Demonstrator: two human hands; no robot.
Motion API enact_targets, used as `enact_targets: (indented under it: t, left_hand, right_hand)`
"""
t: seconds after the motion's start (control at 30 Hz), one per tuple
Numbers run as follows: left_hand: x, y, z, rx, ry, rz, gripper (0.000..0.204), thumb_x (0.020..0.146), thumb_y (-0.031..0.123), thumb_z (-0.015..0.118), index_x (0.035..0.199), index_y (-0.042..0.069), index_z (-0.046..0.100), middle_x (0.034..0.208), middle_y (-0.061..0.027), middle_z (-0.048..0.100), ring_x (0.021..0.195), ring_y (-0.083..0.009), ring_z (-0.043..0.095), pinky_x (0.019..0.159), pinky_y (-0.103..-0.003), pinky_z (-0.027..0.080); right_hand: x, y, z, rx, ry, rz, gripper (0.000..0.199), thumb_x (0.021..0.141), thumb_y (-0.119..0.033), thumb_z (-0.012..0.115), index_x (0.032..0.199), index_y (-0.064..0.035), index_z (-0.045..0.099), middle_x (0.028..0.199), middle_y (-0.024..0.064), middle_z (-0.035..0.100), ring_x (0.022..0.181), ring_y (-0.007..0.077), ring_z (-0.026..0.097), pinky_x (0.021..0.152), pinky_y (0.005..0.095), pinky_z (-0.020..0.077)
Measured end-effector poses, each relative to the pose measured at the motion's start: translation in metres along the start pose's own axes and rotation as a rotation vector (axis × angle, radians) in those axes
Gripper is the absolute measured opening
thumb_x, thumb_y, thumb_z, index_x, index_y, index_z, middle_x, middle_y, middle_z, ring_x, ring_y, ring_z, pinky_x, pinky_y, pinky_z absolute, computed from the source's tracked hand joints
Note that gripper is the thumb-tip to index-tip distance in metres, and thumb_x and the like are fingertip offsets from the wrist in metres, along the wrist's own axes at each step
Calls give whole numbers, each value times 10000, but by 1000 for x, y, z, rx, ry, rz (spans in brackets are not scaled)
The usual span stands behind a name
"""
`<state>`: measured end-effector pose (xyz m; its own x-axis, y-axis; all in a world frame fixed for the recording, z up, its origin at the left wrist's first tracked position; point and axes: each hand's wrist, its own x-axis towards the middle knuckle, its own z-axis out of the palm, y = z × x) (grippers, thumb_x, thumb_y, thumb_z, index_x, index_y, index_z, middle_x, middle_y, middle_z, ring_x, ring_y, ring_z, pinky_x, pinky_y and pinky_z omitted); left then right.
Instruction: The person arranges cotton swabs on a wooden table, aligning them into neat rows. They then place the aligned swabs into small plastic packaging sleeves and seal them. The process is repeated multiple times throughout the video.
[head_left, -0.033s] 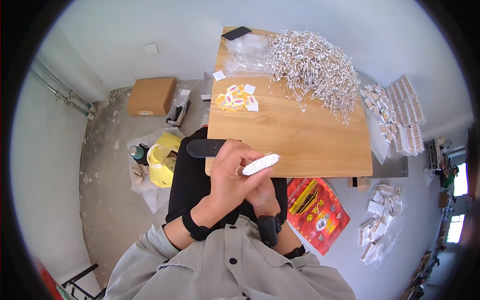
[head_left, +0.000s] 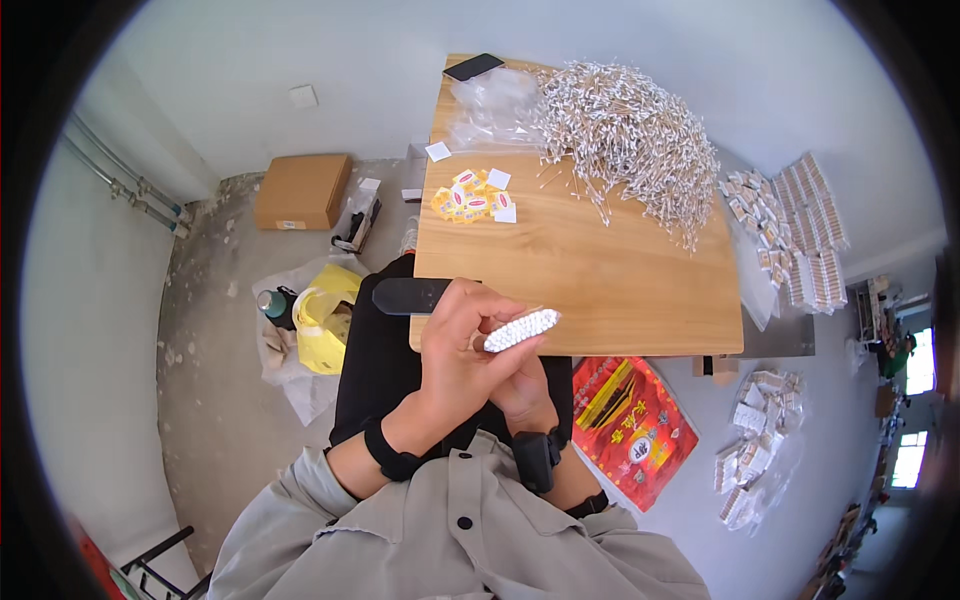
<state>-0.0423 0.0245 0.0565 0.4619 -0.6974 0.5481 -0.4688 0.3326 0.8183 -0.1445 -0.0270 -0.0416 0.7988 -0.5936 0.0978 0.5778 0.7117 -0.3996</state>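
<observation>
Left hand [head_left: 455, 350] fingers pinch white swab bundle [head_left: 521, 329] over near desk [head_left: 600, 290] edge; right hand [head_left: 522, 385] cups beneath, grip unclear. Keep bundle level, ends aligned, squeeze light.

A single head-worn fisheye view looks steeply down from above the person's chest and lap, facing forward over the wooden counter [head_left: 600, 270]. The hands [head_left: 480, 355] sit close beneath the lens, near the centre of the frame, with the forearms entering from the lower edge. The counter lies just beyond them, its far edge toward the top. The wall and the floor [head_left: 215, 400] curve around the dark circular rim, where straight edges bend. No second view shares this scene.
</observation>
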Motion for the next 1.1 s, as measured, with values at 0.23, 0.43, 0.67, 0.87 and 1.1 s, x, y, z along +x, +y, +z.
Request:
enact_targets:
  t: [0.23, 0.43, 0.67, 0.87, 1.1]
  left_hand:
    - [-2, 0, -5, 85, 43, 81, 265, 668, 76, 853, 899, 57, 723, 810, -55, 583, 732, -205, 568, 631, -318, 444]
    - [-3, -4, -10, 175, 4, 120, 293, 663, 70, 856, 930, 56, 734, 828, -65, 582, 768, -190, 582, 654, -282, 465]
    - [-2, -5, -4, 125, 30, 111, 258, 660, 112, 839, 903, 99, 751, 792, -41, 591, 739, -222, 564, 675, -339, 412]
    - [3, -8, -7, 241, -38, 207, 340, 641, 73, 860, 959, 70, 737, 812, -47, 600, 754, -191, 575, 645, -298, 431]
    - [0, -13, -3, 131, 9, 119, 416, 612, 131, 887, 983, 90, 704, 851, -48, 645, 767, -220, 586, 706, -330, 429]
  right_hand:
    - [2, 19, -9, 171, -65, 60, 470, 960, -421, 598, 1280, -92, 493, 1235, 42, 559, 1180, 176, 538, 1030, 354, 443]
    - [6, 27, -19, 158, -109, 67, 466, 942, -430, 622, 1249, -99, 505, 1206, 21, 562, 1156, 160, 545, 1017, 344, 452]
    - [5, 25, -11, 215, -241, 152, 428, 951, -458, 593, 1253, -162, 523, 1122, -14, 601, 1055, 150, 597, 874, 317, 534]
    - [4, 23, -18, 58, -6, 128, 543, 946, -451, 615, 1313, -75, 481, 1239, 27, 556, 1166, 154, 546, 1008, 334, 456]
    - [4, 17, -18, 91, 86, 109, 482, 968, -388, 604, 1320, -87, 472, 1237, 30, 563, 1157, 170, 557, 998, 345, 464]
